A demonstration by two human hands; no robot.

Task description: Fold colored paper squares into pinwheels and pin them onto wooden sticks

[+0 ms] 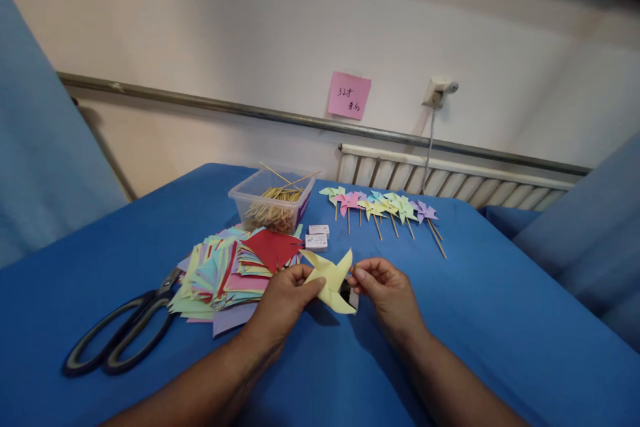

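A pale yellow paper pinwheel (331, 278) is held low over the blue table (475, 320). My left hand (284, 301) pinches its left side between thumb and fingers. My right hand (387, 293) grips its right edge with the fingertips. A small white box (353, 296) lies partly hidden under the pinwheel. Just left of my left hand lies a heap of cut coloured paper squares (225, 273), with a red piece (273, 247) on top.
Black-handled scissors (123, 330) lie at the left. A clear tub of wooden sticks (273, 203) stands behind the paper. Two small white boxes (317, 237) sit beside it. A row of finished pinwheels on sticks (383, 208) lies farther back. A pink note (349, 95) is on the wall.
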